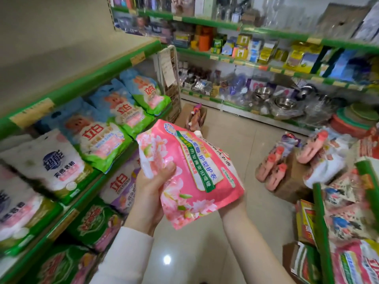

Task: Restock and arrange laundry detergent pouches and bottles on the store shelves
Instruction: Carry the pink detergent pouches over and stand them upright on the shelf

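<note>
The left hand (150,193) is shown near the centre of the view, gripping the pink pouch (192,177) by its left edge. The thumb (167,171) is pressed onto the printed front, and the fingers are hidden behind the pack. The right hand (231,208) is placed under the pouch's lower right corner, at about 4 o'clock from the left hand. Only its heel and forearm are visible, so it cannot be told whether its fingers are spread or curled. The pouch is held in the air between both hands above the tiled floor (235,144), face up and tilted, with its white cap (198,133) pointed towards 12 o'clock. From 8 to 11 o'clock the green-edged shelves (86,83) are seen, where blue-and-green detergent bags (110,124) are laid in a row. A white bag (55,160) is set beside them at 9 o'clock, and green bags (94,222) are placed on the tier below at 7 o'clock. At 3 o'clock pink bottles (272,171) are laid on a cardboard box (287,185). At 12 o'clock a second box (184,117) is set on the floor. At 1 to 2 o'clock steel bowls (285,103) are displayed on the far shelving (276,33).
</note>
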{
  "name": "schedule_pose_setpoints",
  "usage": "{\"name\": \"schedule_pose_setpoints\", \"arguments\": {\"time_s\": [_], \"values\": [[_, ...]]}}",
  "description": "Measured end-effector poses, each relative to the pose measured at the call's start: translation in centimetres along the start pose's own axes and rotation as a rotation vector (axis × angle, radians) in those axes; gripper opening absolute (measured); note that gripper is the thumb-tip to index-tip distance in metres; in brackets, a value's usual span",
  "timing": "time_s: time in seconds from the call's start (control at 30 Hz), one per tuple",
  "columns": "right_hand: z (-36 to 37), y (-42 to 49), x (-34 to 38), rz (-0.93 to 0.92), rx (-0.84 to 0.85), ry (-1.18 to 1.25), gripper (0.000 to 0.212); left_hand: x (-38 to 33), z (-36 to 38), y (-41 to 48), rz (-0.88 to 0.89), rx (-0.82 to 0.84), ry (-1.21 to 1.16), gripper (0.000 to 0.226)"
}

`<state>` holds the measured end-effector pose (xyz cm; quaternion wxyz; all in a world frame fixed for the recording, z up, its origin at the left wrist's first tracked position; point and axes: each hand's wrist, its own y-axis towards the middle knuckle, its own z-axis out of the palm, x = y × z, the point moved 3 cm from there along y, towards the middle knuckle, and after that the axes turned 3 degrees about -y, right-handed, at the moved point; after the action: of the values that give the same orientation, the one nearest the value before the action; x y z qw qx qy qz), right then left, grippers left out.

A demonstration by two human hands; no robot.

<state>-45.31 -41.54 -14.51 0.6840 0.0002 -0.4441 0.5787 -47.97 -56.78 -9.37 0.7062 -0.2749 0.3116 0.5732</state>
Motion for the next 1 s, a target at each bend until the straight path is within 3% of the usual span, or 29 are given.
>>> {"name": "schedule_pose_setpoints", "arguments": {"time_s": [0.03,0.23,0.37,0.47,0.6,0.9,1.0], "values": [[0.6,0.6,0.2,-0.032,-0.016,-0.058,0.038,0.0,-0.4,0.1,0.002,-0.012,-0.026,0.070],[5.2,4.6,2.4,-0.002,0.292,-0.130,0.038,0.3,-2.9,1.0,0.018,-0.173,-0.150,0.051],[9.4,6.8,3.4,0.043,0.481,-0.095,0.076,1.3,-3.9,2.1,0.018,-0.329,-0.238,0.096],[12.4,7.6,3.8,0.082,0.583,-0.077,0.058,1.6,-4.0,2.9,0.052,-0.407,-0.279,0.107],[16.2,7.0,3.8,0.150,0.719,-0.154,0.051,1.6,-4.8,3.4,0.037,-0.396,-0.356,0.107],[23.1,0.7,1.2,0.308,1.040,-0.397,0.051,0.3,-7.7,1.4,0.003,-0.349,-0.470,0.103],[24.5,-1.3,0.4,0.323,1.105,-0.439,0.053,-1.3,-9.7,0.6,0.008,-0.376,-0.407,0.103]]}}
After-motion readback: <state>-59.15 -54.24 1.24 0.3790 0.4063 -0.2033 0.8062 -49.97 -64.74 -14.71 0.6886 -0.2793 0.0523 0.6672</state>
